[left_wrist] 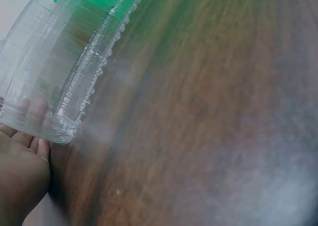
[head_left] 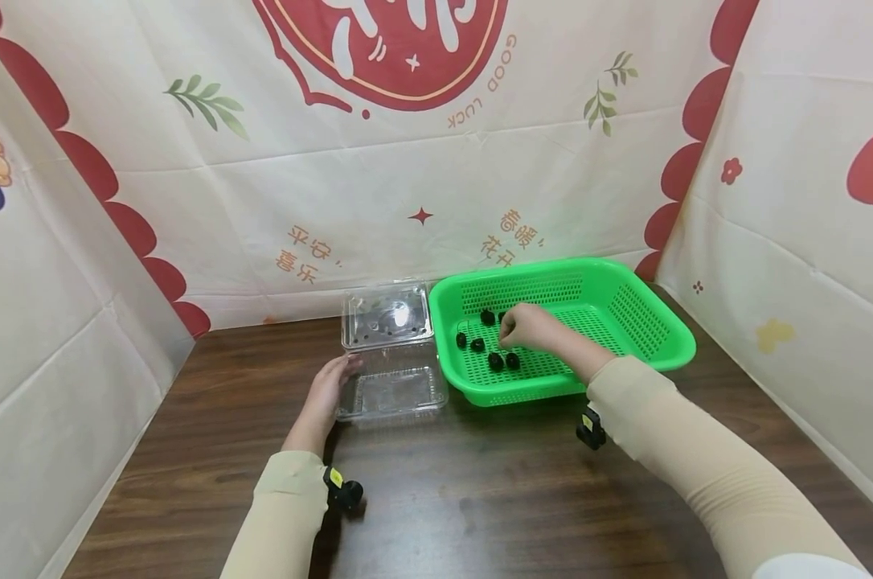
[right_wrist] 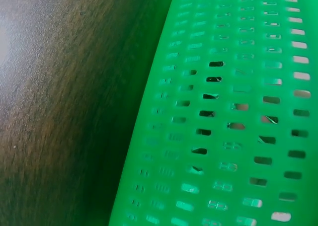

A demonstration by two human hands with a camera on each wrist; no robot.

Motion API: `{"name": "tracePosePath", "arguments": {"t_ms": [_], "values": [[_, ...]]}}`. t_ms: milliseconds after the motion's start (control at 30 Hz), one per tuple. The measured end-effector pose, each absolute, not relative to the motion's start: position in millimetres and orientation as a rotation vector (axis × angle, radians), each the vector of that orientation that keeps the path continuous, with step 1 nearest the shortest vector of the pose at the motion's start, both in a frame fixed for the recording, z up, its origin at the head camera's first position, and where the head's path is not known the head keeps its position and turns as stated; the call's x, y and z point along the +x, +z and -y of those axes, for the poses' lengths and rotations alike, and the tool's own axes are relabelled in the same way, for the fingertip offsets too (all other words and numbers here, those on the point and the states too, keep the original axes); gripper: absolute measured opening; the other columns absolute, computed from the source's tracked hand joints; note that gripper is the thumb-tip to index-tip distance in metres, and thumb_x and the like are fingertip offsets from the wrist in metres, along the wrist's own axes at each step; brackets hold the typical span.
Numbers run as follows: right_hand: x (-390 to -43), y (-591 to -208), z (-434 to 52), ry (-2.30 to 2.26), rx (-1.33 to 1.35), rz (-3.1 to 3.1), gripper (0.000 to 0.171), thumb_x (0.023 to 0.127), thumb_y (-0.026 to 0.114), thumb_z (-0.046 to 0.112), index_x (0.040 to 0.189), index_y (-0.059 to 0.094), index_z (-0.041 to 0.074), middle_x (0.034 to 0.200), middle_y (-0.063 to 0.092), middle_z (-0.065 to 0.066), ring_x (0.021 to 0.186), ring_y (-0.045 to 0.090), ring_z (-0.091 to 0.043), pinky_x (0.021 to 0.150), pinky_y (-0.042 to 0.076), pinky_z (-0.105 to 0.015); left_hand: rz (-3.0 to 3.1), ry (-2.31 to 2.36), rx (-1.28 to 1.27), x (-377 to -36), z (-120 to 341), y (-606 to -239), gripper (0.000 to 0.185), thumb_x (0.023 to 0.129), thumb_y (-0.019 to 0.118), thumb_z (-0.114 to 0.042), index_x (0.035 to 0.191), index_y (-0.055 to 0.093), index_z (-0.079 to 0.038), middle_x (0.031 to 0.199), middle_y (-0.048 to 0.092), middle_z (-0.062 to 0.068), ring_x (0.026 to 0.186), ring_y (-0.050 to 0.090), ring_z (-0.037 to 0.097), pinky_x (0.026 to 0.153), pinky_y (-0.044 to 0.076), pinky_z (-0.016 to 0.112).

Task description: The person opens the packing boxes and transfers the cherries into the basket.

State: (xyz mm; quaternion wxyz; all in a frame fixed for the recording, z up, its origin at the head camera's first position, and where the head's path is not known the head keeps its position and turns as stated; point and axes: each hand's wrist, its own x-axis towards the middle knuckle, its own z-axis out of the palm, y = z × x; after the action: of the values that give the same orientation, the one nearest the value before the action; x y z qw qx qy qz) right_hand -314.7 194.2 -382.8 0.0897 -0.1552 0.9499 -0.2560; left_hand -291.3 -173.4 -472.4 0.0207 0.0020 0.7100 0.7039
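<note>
A clear plastic clamshell box (head_left: 400, 390) lies with its lid (head_left: 386, 318) folded back toward the wall. My left hand (head_left: 328, 394) holds the box at its left side; in the left wrist view some fingers (left_wrist: 37, 109) show through the box's clear plastic (left_wrist: 54, 72). Over the green basket (head_left: 563, 394), my right hand (head_left: 534, 327) reaches down with thumb and fingertips together. Whether something sits between those fingertips is hidden. Several small, dark, roundish pieces (head_left: 496, 362) lie about the hand on the basket floor, too small to name. The right wrist view shows only the basket's slotted side (right_wrist: 223, 112) beside the table.
The basket stands right against the box's right side. Both rest on a dark wooden table (head_left: 436, 498). A printed cloth (head_left: 379, 185) hangs behind, with more cloth at both sides. Each forearm wears a small black camera (head_left: 591, 429).
</note>
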Motion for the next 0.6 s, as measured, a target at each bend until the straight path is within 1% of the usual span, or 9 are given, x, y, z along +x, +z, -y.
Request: {"name": "tracePosePath", "arguments": {"t_ms": [233, 433, 600], "values": [[-313.8, -382.6, -194.4, -0.764, -0.469, -2.825, 0.005, 0.087, 0.073, 0.011, 0.088, 0.073, 0.007, 0.084, 0.068, -0.004, 0.082, 0.064, -0.029, 0.07, 0.052, -0.038, -2.152, 2.207, -0.019, -289.6, 174.7, -470.6, 0.044, 0.107, 0.032, -0.019, 0.14, 0.04, 0.009, 0.139, 0.047, 0.029, 0.134, 0.039, 0.035, 0.115, 0.022, 0.041], [-311.6, -377.3, -195.2, -0.767, -0.455, -2.833, 0.004, 0.088, 0.072, 0.012, 0.088, 0.073, 0.008, 0.084, 0.067, -0.003, 0.083, 0.064, -0.03, 0.071, 0.052, -0.039, -2.07, 2.351, -0.025, -292.4, 174.4, -473.8, 0.042, 0.106, 0.032, -0.013, 0.137, 0.038, 0.014, 0.138, 0.045, 0.034, 0.132, 0.041, 0.038, 0.114, 0.026, 0.039], [-312.7, -377.5, -197.7, -0.767, -0.459, -2.846, 0.005, 0.087, 0.073, 0.012, 0.089, 0.073, 0.008, 0.084, 0.068, -0.003, 0.083, 0.064, -0.029, 0.07, 0.052, -0.038, -1.956, 2.445, -0.106, -293.8, 175.6, -474.1, 0.046, 0.107, 0.031, -0.013, 0.143, 0.027, 0.015, 0.142, 0.04, 0.032, 0.131, 0.039, 0.036, 0.114, 0.026, 0.037]]}}
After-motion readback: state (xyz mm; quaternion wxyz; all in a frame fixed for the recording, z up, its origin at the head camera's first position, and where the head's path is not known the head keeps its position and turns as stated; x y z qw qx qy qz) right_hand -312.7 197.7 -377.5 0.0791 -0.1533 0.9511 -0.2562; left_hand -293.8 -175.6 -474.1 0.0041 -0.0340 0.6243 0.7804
